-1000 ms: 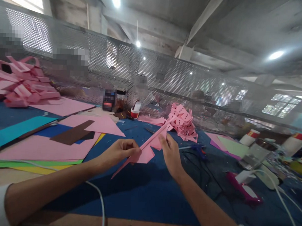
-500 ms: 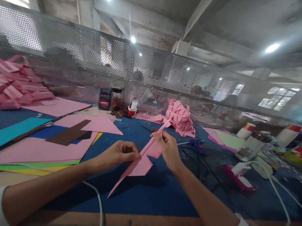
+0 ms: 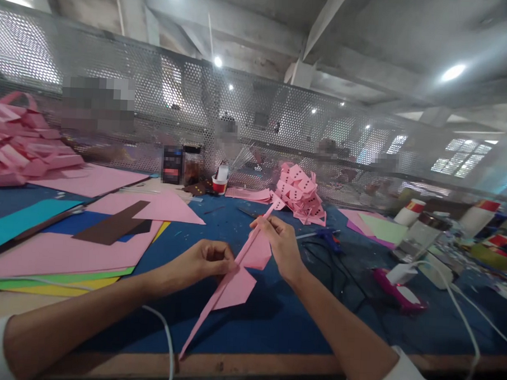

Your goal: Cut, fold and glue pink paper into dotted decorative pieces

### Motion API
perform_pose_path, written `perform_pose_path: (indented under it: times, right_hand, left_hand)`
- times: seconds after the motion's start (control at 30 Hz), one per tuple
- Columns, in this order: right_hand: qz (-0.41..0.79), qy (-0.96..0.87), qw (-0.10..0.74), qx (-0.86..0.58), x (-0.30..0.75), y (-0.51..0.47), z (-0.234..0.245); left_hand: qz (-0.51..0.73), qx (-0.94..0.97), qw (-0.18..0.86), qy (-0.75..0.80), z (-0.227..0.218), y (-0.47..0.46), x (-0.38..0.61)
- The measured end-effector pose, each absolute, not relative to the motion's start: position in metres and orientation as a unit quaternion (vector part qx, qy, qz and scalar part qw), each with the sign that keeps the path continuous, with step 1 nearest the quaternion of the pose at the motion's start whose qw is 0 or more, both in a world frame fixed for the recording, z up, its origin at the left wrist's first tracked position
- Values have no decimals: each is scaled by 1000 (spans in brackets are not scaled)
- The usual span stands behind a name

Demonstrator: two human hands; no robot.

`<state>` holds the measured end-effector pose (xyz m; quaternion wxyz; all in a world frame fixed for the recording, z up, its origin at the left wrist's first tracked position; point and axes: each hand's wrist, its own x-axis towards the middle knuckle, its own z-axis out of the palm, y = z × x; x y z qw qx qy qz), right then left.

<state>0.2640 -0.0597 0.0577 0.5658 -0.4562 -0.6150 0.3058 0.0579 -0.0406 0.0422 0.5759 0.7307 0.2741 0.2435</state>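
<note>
A long folded strip of pink paper [image 3: 234,289] slants across the space between my hands, its thin lower tip reaching down to the front edge of the table. Two angular flaps stick out from its right side. My left hand [image 3: 210,259] pinches the strip near its middle, thumb and fingers closed on the fold. Higher up, my right hand [image 3: 278,241] is closed on the same strip, with the upper end showing past the fingers. Behind that end stands a pile of pink paper pieces with dark dots [image 3: 301,192].
Coloured sheets [image 3: 108,256] and a heap of pink folded strips [image 3: 28,146] lie left. A blue glue gun [image 3: 329,238], a magenta device with a white plug [image 3: 400,291] and a glass jar [image 3: 421,239] are right. A perforated metal screen [image 3: 256,123] runs along the back.
The pink strip's lower tip has swung down to the table's front edge, and its flaps hang somewhat lower. Both hands keep their pinch. The whole view has shifted slightly.
</note>
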Motion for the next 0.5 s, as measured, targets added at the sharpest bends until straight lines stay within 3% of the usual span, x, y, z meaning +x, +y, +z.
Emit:
perform_pose_path:
  times: [0.5]
  right_hand:
    - [372,-568,600,-423,277,-46,48]
  left_hand:
    - [223,728,596,256,39,-35,55]
